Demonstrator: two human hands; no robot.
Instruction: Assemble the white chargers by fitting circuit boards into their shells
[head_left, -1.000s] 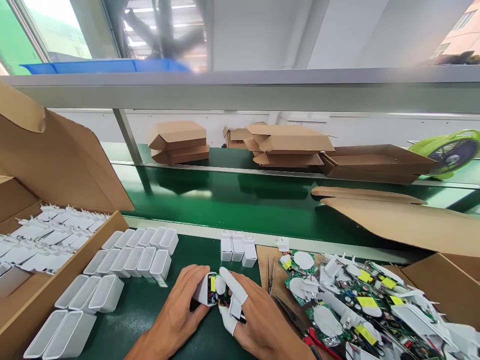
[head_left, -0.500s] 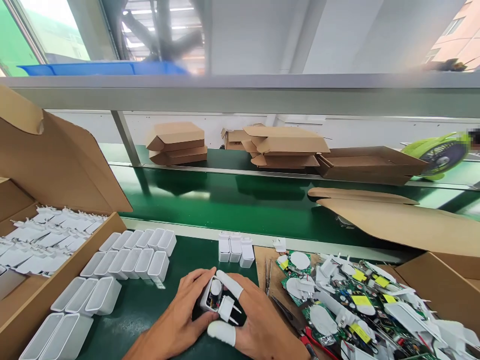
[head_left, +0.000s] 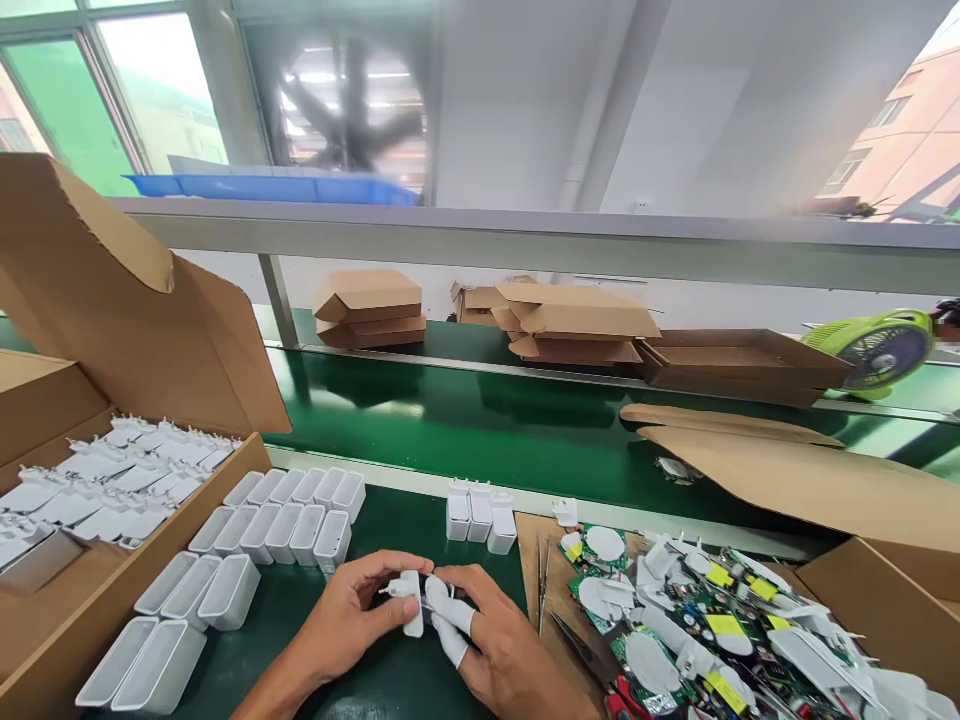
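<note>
My left hand (head_left: 360, 610) is closed, thumb and fingers pinching a white plastic plug piece (head_left: 411, 603) with its flat side upright. White finger cots cover the thumb and a finger of my right hand (head_left: 480, 625). Those fingers are closed close against the plug piece, around a small part that they mostly hide; only a dark bit shows between the hands. Both hands are just above the green work surface (head_left: 375, 675). Nearest beyond them stand several white housings (head_left: 480, 517) with plug pieces on top.
Rows of open white housings (head_left: 232, 590) stand left, beside a cardboard box (head_left: 187, 510) of white plug parts. To the right lie tweezers (head_left: 543, 585), red-handled pliers (head_left: 581, 650) and a heap of circuit boards (head_left: 705, 620). Behind runs a green belt (head_left: 450, 410), below a metal shelf beam (head_left: 480, 240).
The white housing with electronics inside, held between both hands before, is now mostly hidden. The plug piece has gone from my right fingers to my left. The view has tilted up.
</note>
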